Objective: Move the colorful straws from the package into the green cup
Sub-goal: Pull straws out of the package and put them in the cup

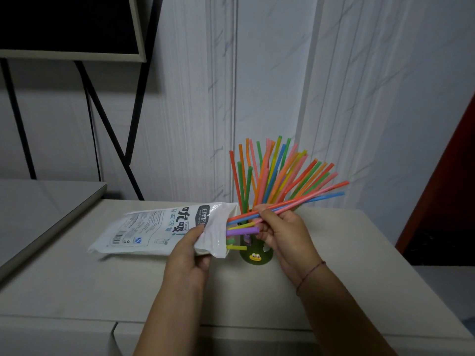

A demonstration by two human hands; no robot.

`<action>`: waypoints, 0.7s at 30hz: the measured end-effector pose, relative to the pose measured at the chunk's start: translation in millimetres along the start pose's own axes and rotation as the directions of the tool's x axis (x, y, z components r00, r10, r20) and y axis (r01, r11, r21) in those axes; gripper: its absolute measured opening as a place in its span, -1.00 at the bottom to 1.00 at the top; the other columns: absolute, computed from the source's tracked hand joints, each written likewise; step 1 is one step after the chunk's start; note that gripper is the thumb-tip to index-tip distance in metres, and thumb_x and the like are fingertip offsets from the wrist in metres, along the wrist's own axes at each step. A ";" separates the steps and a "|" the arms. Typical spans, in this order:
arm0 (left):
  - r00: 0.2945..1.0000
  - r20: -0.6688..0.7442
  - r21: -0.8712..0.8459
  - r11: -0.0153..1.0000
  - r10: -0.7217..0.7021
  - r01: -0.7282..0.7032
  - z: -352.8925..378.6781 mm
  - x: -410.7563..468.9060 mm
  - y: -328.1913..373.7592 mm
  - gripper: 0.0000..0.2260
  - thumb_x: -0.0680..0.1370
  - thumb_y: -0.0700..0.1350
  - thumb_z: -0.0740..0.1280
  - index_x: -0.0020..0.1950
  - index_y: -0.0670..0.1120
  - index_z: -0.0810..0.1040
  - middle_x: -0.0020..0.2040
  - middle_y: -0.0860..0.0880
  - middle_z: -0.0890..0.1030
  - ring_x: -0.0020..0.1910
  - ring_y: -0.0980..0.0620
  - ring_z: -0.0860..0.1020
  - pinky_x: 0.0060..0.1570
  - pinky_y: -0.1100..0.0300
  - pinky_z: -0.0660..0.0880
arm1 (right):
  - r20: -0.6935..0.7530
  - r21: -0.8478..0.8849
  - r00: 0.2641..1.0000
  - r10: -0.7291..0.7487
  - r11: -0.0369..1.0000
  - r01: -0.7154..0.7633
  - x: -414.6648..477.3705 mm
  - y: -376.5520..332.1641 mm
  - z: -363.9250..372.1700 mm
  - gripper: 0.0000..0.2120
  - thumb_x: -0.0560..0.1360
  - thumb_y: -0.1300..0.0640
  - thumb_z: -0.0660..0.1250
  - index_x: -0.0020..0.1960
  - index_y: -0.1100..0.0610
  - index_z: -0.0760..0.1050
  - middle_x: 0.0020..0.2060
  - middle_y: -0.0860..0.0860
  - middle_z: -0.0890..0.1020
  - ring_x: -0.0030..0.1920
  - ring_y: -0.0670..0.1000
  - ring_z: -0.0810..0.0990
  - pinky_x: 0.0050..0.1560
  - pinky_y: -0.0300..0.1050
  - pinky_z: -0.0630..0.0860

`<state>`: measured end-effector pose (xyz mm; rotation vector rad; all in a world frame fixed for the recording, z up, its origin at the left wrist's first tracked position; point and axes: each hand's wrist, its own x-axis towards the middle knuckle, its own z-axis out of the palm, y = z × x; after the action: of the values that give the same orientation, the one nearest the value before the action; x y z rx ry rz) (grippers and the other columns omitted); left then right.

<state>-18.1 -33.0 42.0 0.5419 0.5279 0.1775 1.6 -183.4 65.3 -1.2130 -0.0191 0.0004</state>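
Right hand (280, 228) pinches three straws (303, 201), half-drawn from package (164, 227), tips toward 2 o'clock. Left hand (190, 249) clamps the package mouth, at 9 o'clock of green cup (255, 258), which holds fanned straws.

Beige tabletop (77, 291) bears green cup (255, 258) and package (154, 227).

Home room; marble-look wall panels (282, 86), beige cabinet top (77, 291), framed screen (69, 24)
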 end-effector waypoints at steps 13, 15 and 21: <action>0.998 -0.057 -0.063 0.998 -0.020 0.016 -5.2 2.5 7.4 -0.65 0.50 -0.33 0.36 0.26 -0.15 0.48 0.04 -0.11 0.63 -0.17 -0.01 0.60 -0.46 0.06 0.58 | -0.124 -0.095 0.986 -0.114 0.990 0.103 4.2 -21.3 -29.6 -0.91 0.51 0.25 0.30 -0.14 0.20 0.56 -0.55 -0.01 0.59 -0.54 -0.15 0.54 -0.46 -0.33 0.52; 0.997 -0.076 -0.063 0.998 -0.020 0.015 -5.5 3.6 8.5 -0.64 0.50 -0.33 0.36 0.28 -0.17 0.49 0.04 -0.11 0.63 -0.18 0.00 0.59 -0.47 0.08 0.58 | -0.181 -0.098 0.975 -0.131 0.989 0.114 6.4 -25.4 -40.2 -0.89 0.52 0.26 0.29 -0.16 0.20 0.56 -0.52 0.03 0.57 -0.55 -0.15 0.53 -0.46 -0.34 0.53; 0.996 -0.075 -0.065 0.997 -0.053 0.048 -6.0 3.6 7.1 -0.72 0.49 -0.33 0.38 0.19 -0.19 0.51 0.16 -0.14 0.61 -0.18 -0.01 0.60 -0.44 0.06 0.58 | -0.270 -0.198 0.939 -0.212 0.967 0.162 11.5 -28.6 -58.4 -0.93 0.51 0.27 0.30 -0.12 0.23 0.54 -0.40 0.12 0.54 -0.54 -0.16 0.53 -0.45 -0.36 0.52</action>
<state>-18.3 -23.2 39.9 0.4607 0.6081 0.1669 13.7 -247.9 71.8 -1.3721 0.1237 -0.3534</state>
